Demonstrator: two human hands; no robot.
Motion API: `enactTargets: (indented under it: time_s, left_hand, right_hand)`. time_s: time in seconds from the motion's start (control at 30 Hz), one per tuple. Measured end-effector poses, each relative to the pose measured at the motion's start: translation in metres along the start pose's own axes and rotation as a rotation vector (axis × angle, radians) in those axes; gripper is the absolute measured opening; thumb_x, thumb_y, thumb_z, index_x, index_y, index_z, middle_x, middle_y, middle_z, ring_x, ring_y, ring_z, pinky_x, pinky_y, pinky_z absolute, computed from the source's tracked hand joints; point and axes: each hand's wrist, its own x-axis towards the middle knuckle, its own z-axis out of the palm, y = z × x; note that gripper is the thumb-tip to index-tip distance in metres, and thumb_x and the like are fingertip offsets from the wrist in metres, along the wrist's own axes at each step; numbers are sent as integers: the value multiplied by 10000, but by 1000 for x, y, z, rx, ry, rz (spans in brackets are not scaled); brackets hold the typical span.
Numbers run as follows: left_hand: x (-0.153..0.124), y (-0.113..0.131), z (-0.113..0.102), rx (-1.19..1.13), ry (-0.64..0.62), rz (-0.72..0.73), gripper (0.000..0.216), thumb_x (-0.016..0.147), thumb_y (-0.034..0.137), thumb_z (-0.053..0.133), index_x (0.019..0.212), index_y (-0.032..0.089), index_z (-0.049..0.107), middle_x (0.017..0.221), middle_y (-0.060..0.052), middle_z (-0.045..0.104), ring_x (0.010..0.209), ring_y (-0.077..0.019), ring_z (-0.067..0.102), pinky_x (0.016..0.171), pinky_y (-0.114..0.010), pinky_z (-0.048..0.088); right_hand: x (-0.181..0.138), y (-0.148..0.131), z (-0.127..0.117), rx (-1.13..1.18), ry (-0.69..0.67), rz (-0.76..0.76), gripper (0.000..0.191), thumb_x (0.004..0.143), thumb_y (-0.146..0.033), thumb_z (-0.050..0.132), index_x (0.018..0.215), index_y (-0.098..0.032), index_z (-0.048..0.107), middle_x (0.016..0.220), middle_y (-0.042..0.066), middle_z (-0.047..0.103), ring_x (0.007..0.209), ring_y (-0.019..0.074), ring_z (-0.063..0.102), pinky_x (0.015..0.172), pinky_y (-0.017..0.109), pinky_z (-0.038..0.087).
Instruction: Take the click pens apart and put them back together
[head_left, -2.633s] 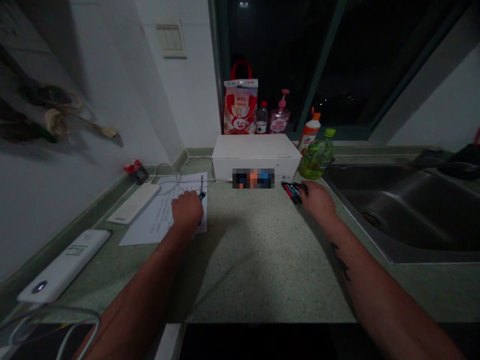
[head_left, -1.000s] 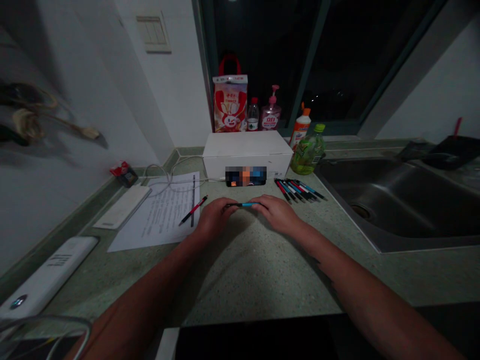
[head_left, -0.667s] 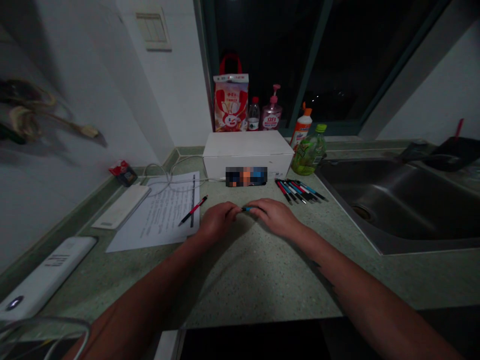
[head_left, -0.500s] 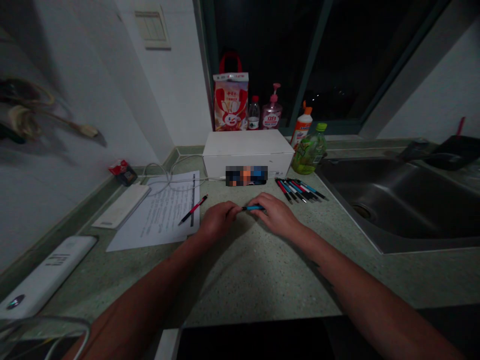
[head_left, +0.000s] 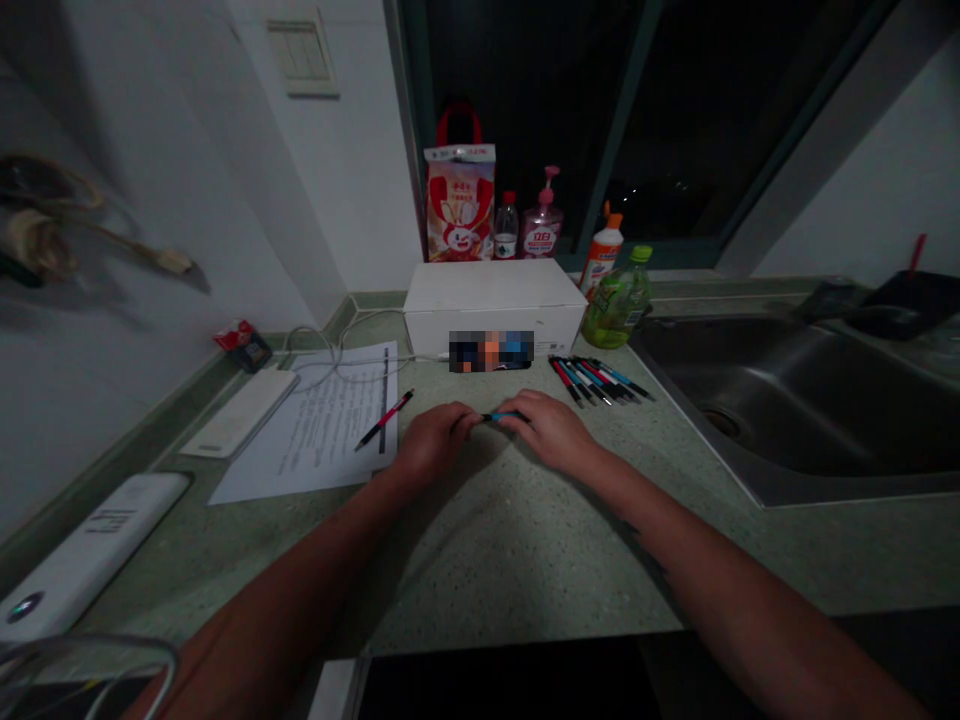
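Note:
My left hand and my right hand meet over the middle of the green counter. Both pinch a blue pen held level between them, only a short piece of it showing. A red pen lies slanted on the edge of a printed sheet of paper to the left. Several more pens lie in a row to the right, in front of a white box.
A steel sink fills the right side. Bottles, a green one among them, and a red and white bag stand behind the box. A white power bank, a flat white device and cables lie at the left.
My left hand left the paper, where a red pen now lies, and my right hand left the row of pens. Both came together on a blue pen and have closed in along it.

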Motion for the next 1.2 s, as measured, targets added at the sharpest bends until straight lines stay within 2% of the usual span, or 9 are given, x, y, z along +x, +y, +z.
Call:
enactTargets:
  time_s: [0.07, 0.17, 0.3, 0.43, 0.57, 0.63, 0.8, 1.03, 1.2]
  left_hand:
    - [0, -1, 1, 12, -2, -3, 311, 1006, 341, 483, 841, 194, 702, 809, -44, 718, 787, -212, 636, 769, -346, 444]
    - [1, -1, 1, 4, 0, -12, 310, 1014, 340, 477, 857, 194, 702, 812, -43, 724, 793, -213, 642, 773, -350, 449]
    - [1, 1, 0, 0, 4, -14, 305, 1010, 321, 486, 831, 189, 694, 799, -48, 715, 778, -211, 640, 775, -353, 455]
    - [1, 2, 0, -9, 1, -33, 335, 1019, 334, 468, 802, 197, 684, 776, -38, 712, 747, -211, 642, 755, -355, 472]
    - [-1, 2, 3, -146, 30, -16, 184, 958, 306, 598, 1048, 206, 722, 961, -43, 779, 880, -219, 702, 830, -357, 531]
    - [-1, 1, 4, -164, 25, 29, 229, 928, 279, 646, 1135, 221, 724, 1048, -51, 789, 959, -229, 714, 880, -368, 543]
    - [0, 2, 4, -19, 20, 117, 155, 943, 252, 627, 1003, 241, 770, 1013, -62, 784, 962, -249, 703, 897, -403, 532]
    - [0, 2, 4, 28, 55, 89, 138, 937, 235, 626, 978, 218, 757, 952, -65, 761, 875, -234, 680, 823, -380, 520]
    - [0, -1, 3, 34, 69, 84, 159, 934, 222, 608, 1015, 210, 745, 997, -61, 761, 902, -224, 679, 860, -371, 522]
  right_hand:
    - [0, 0, 0, -5, 35, -14, 139, 1021, -278, 644, 1090, -206, 741, 1053, 86, 730, 1034, 238, 665, 900, 353, 496]
    - [0, 1, 1, -8, 45, 18, 206, 1020, -303, 656, 1189, -210, 731, 1118, 93, 738, 1045, 237, 671, 908, 357, 498]
    - [0, 2, 2, -52, 19, -16, 191, 1055, -291, 598, 1100, -208, 763, 1014, 82, 744, 993, 232, 671, 876, 346, 497]
    - [-1, 1, -3, -74, 120, -89, 155, 1032, -267, 637, 1088, -203, 767, 1009, 93, 729, 999, 243, 655, 880, 349, 492]
    - [-2, 2, -1, -61, 131, -90, 139, 1026, -261, 651, 1082, -227, 774, 1002, 77, 731, 980, 232, 658, 875, 340, 488]
    - [-2, 2, 1, -48, 76, -87, 150, 1021, -274, 666, 1118, -233, 773, 1011, 71, 730, 979, 224, 664, 864, 330, 489]
    - [1, -2, 5, -52, -36, -56, 224, 1064, -316, 594, 1158, -220, 774, 1012, 83, 718, 983, 228, 668, 852, 337, 492]
    - [-1, 0, 2, -14, 69, -49, 142, 998, -180, 644, 1092, -221, 742, 1069, 83, 689, 1035, 232, 644, 898, 346, 493]
    - [0, 5, 1, -61, 42, -20, 169, 1012, -200, 635, 1131, -220, 755, 1071, 93, 715, 1038, 235, 654, 917, 356, 499]
